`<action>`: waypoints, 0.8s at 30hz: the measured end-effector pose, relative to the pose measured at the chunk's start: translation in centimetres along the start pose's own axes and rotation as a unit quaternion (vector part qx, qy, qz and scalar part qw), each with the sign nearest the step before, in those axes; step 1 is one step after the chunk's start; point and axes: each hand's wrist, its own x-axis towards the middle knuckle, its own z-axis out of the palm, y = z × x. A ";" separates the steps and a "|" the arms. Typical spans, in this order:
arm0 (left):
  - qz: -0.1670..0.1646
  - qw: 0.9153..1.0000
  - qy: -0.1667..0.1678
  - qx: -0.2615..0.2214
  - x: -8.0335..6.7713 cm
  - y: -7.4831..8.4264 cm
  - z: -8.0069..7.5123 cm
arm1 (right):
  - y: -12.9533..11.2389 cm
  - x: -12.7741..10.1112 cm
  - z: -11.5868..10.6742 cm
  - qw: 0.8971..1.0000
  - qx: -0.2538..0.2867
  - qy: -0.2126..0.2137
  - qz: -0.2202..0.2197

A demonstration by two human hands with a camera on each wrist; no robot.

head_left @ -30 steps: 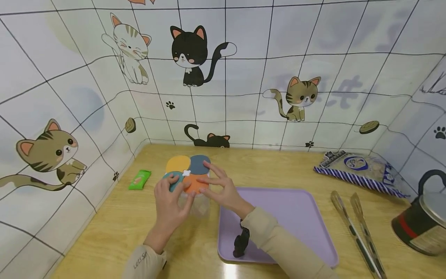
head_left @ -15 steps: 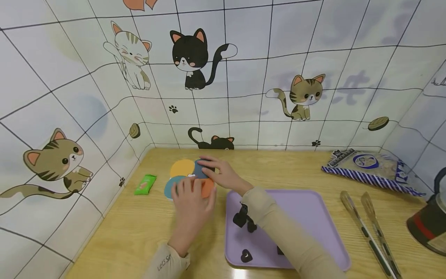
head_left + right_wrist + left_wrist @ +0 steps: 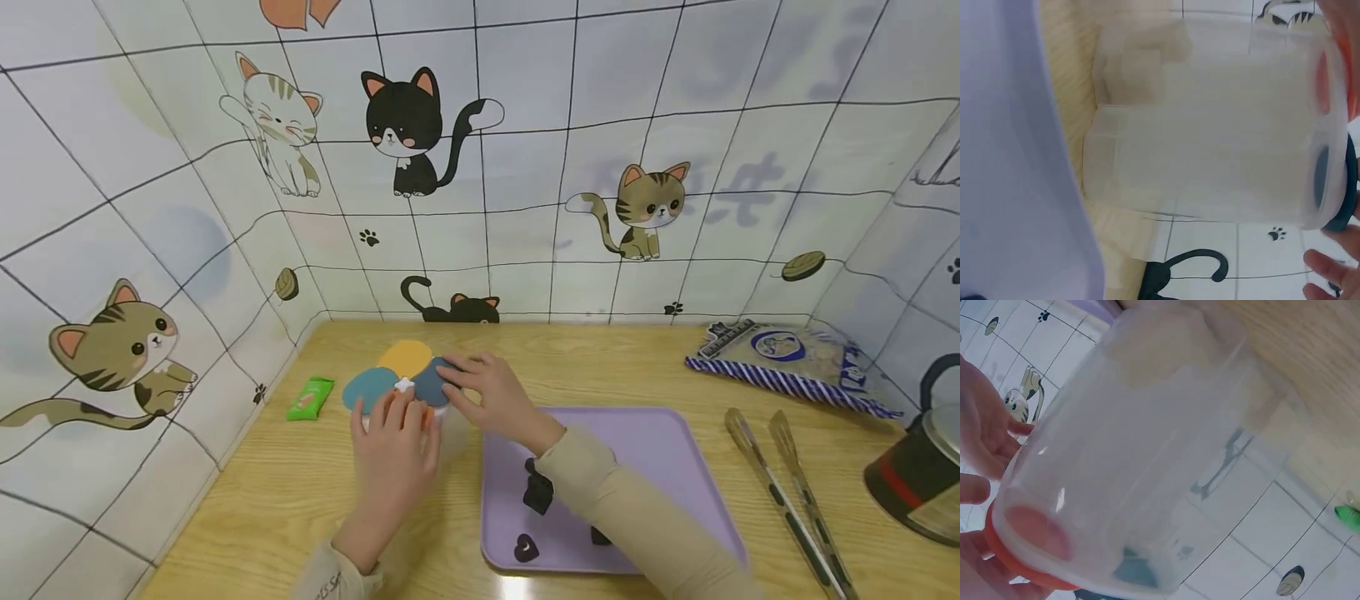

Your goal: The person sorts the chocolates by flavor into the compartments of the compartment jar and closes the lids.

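In the head view a clear plastic storage jar stands on the table, its four-lobed lid point(image 3: 371, 388) coloured yellow, teal, blue and orange around a small white star. My left hand point(image 3: 393, 446) grips the orange lobe, covering most of it. With the fingers of my right hand point(image 3: 498, 404) I hold the lid at its dark blue lobe. Both wrist views show the see-through jar point(image 3: 1141, 425) from the side, with pale tan pieces point(image 3: 1141, 69) low inside it. Dark blue rim and fingertips meet at the right edge of the right wrist view.
A lilac tray point(image 3: 652, 467) with several black pieces point(image 3: 537, 492) lies right of the jar. Metal tongs point(image 3: 795, 500), a clipped bag point(image 3: 787, 358) and a dark mug-shaped container point(image 3: 918, 479) stand or lie farther right. A small green packet point(image 3: 310, 399) lies left.
The lid's colours have turned clockwise: yellow is now at the back, teal left, blue right, orange in front. My left hand has shifted onto the orange lobe; more of the tray shows than at first.
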 end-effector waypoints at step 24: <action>0.060 0.986 -0.088 -0.129 -1.1 -3.4 0.9 | -3.0 -3.2 -1.6 0.990 -0.081 0.061 -0.096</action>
